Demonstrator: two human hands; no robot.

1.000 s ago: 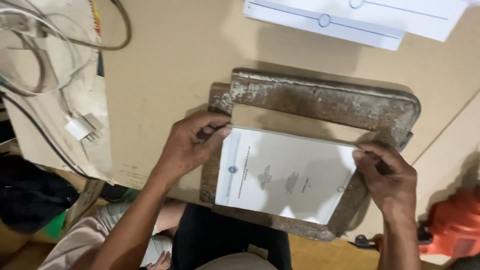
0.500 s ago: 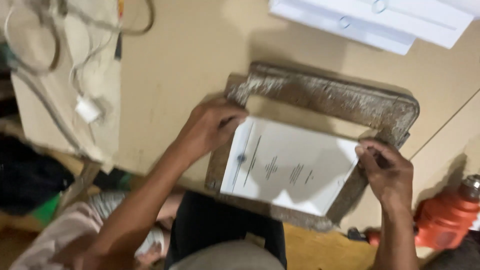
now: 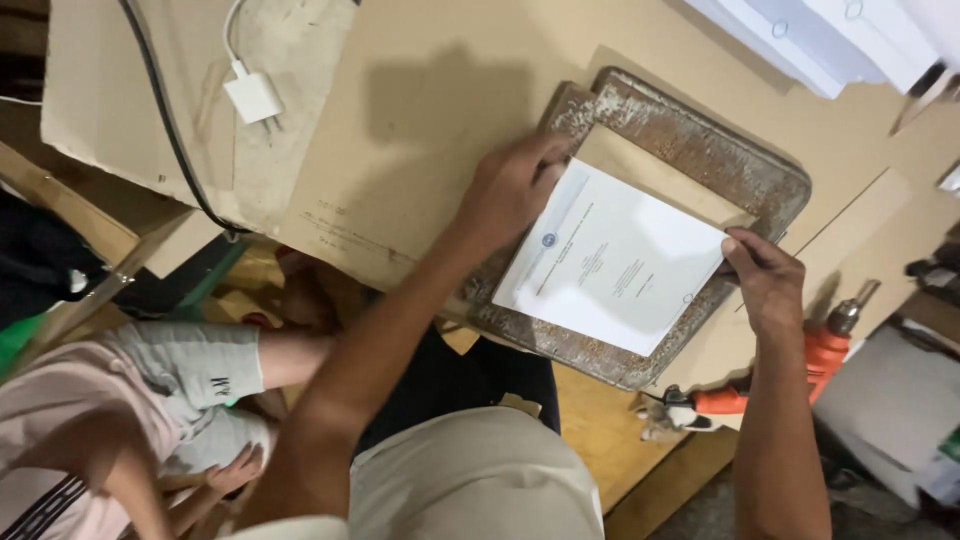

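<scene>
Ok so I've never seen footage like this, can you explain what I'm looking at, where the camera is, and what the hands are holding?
There is no machine here. A person wears a camera on the head, so the single picture looks straight down at their own two bare hands over a tan worktable.

On the table lies a worn, rusty-looking rectangular frame. A white printed sheet sits inside its opening. The left hand presses on the sheet's upper-left corner, and the right hand pinches the sheet's right edge.

Around it: a white charger plug with its cable on a piece of cardboard at upper left, white papers at top right, and an orange power tool off the table's edge, lower right. Another person in a pink shirt sits at lower left.
</scene>
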